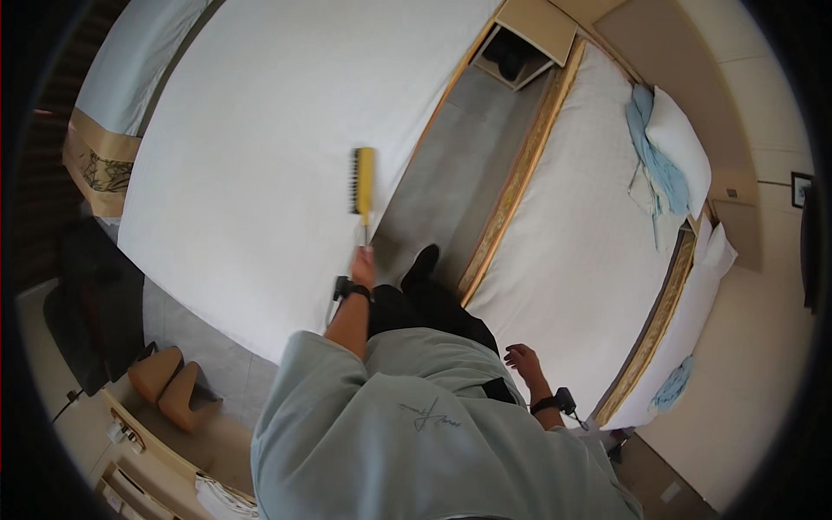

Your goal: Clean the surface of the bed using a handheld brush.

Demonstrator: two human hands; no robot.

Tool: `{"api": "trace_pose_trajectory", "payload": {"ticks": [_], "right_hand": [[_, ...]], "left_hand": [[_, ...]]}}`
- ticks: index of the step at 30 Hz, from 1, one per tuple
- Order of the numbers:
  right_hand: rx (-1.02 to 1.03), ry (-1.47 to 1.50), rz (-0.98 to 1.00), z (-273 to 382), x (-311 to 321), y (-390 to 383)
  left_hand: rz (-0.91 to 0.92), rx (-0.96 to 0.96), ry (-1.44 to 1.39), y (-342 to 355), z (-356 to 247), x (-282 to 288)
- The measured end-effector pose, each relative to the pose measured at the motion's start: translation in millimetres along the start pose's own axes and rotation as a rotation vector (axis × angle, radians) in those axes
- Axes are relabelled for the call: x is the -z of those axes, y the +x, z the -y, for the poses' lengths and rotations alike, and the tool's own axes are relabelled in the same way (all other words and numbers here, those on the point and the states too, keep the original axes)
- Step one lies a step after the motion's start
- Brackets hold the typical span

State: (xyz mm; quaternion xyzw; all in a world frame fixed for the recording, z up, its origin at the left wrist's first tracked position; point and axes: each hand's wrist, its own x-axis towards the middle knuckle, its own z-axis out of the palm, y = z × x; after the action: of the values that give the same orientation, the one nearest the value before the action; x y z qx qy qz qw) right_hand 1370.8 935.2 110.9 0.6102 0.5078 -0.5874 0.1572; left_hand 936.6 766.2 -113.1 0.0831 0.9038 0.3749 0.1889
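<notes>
My left hand (363,265) is closed around the thin handle of a bed brush (366,180) with a yellow back and black bristles. The brush is over the near right part of a bed covered in a white sheet (260,165), its bristles facing left. Whether they touch the sheet I cannot tell. Beside my body, my right hand (524,360) hangs loosely with its fingers partly apart and nothing in it, near the edge of a second white bed (555,225).
A grey floor strip (468,147) with my shoe (422,263) runs between the beds toward a nightstand (537,30). Pillows (680,139) and blue cloth (654,152) lie on the right bed. Brown slippers or boxes (173,390) and a dark screen (100,303) are at left.
</notes>
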Motion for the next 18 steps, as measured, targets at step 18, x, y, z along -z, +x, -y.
{"api": "trace_pose_trajectory", "payload": {"ticks": [18], "right_hand": [[0.19,-0.202,0.091,273,121,174]], "left_hand": [[-0.291,0.589,-0.444,152,-40,47]]}}
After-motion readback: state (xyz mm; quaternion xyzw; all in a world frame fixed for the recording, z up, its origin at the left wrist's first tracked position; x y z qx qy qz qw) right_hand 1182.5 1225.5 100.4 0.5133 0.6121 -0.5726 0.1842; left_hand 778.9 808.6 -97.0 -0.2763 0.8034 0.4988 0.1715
